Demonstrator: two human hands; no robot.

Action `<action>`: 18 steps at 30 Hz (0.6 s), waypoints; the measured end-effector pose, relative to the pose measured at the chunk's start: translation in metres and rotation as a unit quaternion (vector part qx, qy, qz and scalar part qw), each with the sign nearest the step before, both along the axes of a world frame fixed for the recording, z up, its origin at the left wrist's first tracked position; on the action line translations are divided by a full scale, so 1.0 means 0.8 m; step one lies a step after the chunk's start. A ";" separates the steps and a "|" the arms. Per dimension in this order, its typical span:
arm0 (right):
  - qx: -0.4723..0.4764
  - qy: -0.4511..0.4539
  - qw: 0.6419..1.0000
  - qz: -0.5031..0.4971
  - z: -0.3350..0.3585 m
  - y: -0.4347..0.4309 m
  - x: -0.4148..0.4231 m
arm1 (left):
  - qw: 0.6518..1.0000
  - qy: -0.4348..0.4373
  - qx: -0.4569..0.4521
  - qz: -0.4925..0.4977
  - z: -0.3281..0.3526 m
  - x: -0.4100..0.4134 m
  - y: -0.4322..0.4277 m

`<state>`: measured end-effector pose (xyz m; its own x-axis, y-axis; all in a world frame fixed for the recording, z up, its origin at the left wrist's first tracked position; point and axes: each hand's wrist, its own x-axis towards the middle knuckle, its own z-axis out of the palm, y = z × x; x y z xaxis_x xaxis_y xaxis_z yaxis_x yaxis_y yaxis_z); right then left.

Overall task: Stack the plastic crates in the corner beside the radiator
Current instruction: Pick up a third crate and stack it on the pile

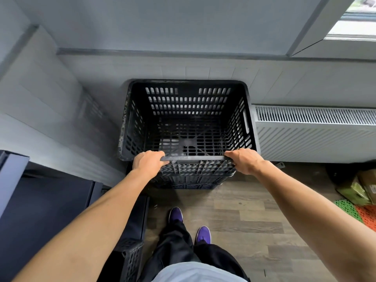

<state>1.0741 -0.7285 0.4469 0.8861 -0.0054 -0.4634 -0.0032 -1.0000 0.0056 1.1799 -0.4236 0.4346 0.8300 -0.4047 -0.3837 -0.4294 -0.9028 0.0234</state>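
A black slotted plastic crate sits on top of other black crates in the corner, its far side against the wall and its right side next to the white radiator. My left hand grips the crate's near rim at the left. My right hand grips the same rim at the right. The crate is empty inside. Only the near faces of the lower crates show under it.
Another black crate stands on the floor by my left leg. A dark cabinet fills the left side. Cardboard boxes and green and orange mats lie at the right. My purple shoes stand on wood flooring.
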 end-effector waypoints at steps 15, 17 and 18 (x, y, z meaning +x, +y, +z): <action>0.008 -0.033 0.999 -0.008 -0.015 0.001 -0.005 | 0.998 -0.052 -0.006 -0.032 -0.014 -0.002 0.003; 0.001 -0.029 1.000 -0.007 -0.016 -0.001 -0.001 | 0.997 -0.056 -0.016 -0.040 -0.012 0.001 0.002; 0.000 -0.029 1.000 -0.005 -0.017 -0.001 0.000 | 0.997 -0.057 -0.018 -0.047 -0.011 0.002 0.003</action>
<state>1.0742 -0.7291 0.4334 0.9112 -0.0153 -0.4117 -0.0144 -0.9999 0.0054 1.1814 -0.4215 0.4255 0.8254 -0.4939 -0.2733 -0.5130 -0.8584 0.0017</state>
